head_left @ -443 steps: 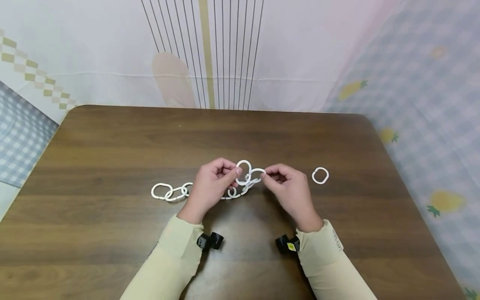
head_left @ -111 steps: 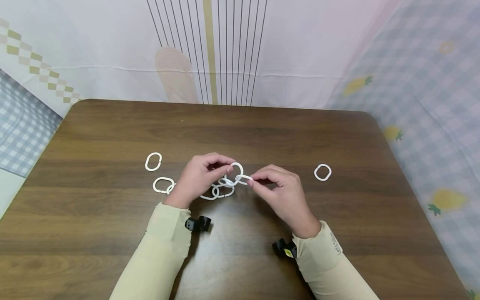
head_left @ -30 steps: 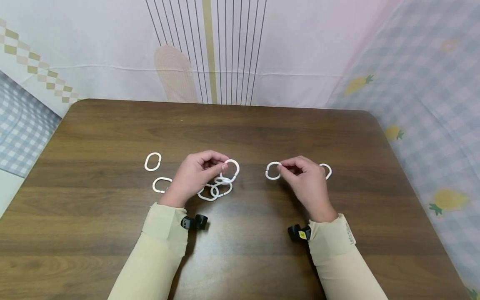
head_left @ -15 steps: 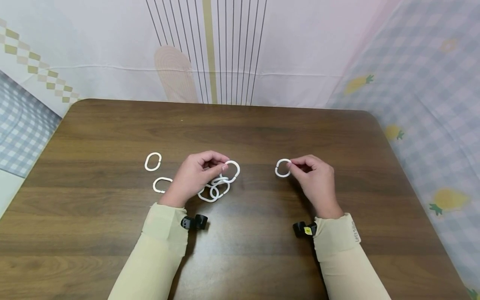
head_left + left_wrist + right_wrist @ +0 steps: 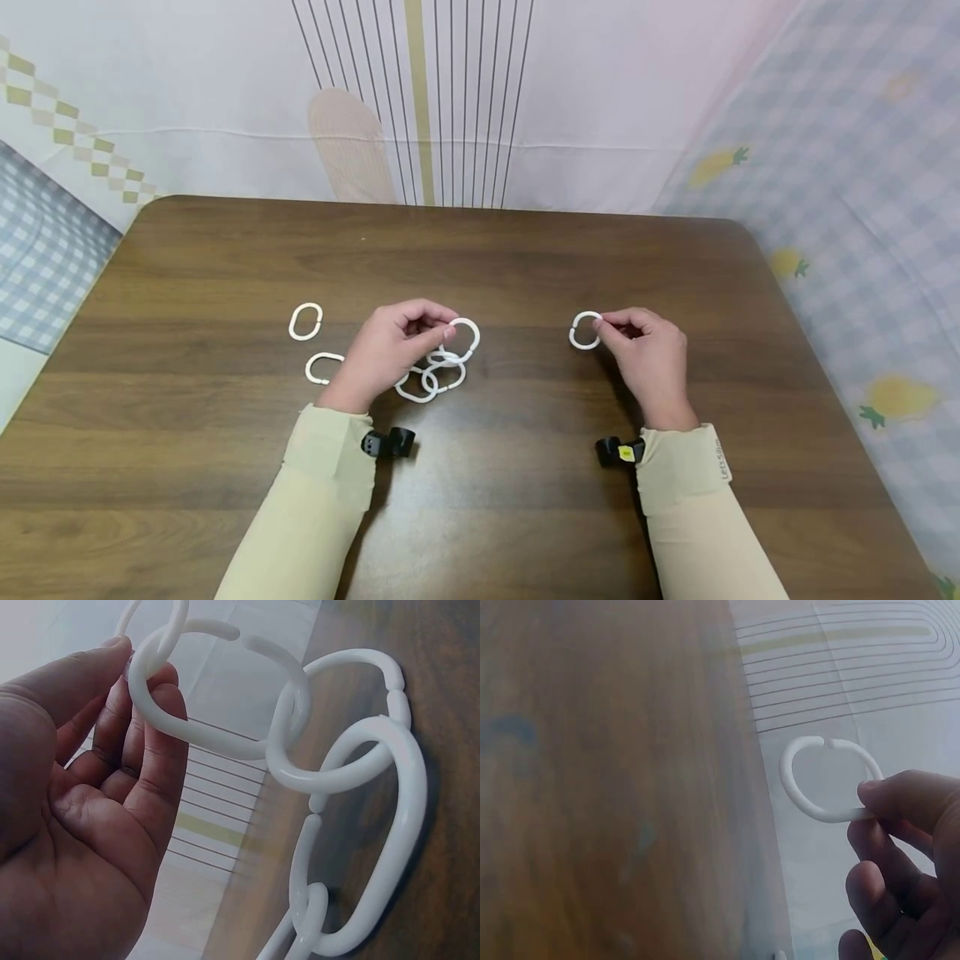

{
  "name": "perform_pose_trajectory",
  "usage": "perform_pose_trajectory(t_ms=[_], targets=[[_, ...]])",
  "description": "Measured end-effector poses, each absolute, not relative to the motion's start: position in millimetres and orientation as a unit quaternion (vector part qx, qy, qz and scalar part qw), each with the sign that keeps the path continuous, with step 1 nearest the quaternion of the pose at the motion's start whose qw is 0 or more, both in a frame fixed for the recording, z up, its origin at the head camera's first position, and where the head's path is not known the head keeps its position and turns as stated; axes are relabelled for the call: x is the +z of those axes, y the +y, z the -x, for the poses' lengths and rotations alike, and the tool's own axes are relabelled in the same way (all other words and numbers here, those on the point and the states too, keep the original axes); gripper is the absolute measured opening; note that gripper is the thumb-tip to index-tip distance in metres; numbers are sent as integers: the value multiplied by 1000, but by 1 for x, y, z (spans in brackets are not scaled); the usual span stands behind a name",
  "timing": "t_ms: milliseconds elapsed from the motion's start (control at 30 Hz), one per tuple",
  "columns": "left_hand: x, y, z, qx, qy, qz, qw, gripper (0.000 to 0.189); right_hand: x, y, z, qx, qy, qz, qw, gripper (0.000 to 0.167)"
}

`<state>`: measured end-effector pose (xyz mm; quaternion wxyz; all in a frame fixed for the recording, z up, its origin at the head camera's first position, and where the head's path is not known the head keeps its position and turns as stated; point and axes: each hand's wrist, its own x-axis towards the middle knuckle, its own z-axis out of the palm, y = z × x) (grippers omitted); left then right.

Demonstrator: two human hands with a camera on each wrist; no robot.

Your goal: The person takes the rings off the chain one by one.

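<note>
My left hand (image 5: 393, 354) pinches the end link of a white plastic chain (image 5: 431, 383) between thumb and fingertips. The chain's links droop from there to the table, and my wrist hides part of it. Close up in the left wrist view, several oval chain links (image 5: 405, 817) interlock, some with a small slit. Well to the right, my right hand (image 5: 648, 358) pinches a single white link (image 5: 576, 332), apart from the chain. In the right wrist view this link (image 5: 799, 791) has a narrow gap at its top.
A loose white link (image 5: 306, 322) lies on the brown wooden table (image 5: 480, 517) at the left. Below it, a white link (image 5: 324, 368) is partly covered by my left wrist. A patterned cloth (image 5: 600, 100) hangs behind the table.
A loose link has appeared at left since the first frame. My right hand has drawn its link off the chain and rightwards, now covering where another link lay. My left hand stays nearly still.
</note>
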<state>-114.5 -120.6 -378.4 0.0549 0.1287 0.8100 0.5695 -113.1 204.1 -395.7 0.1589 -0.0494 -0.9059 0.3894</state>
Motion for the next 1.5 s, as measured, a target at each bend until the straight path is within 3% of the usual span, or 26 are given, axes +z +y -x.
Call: perform_pose_trajectory(t_ms=[400,1033,1500], targets=[[-377,-120,114,570,809,-131,58,20,-395,222,113,369,-911,101,154,13],[-379,-129,112,564,814,-125,62,19,-402,228,115,435,-874,197,87,28],[-379,-134,110,561,817,-122,57,17,-408,229,119,442,-866,216,84,30]])
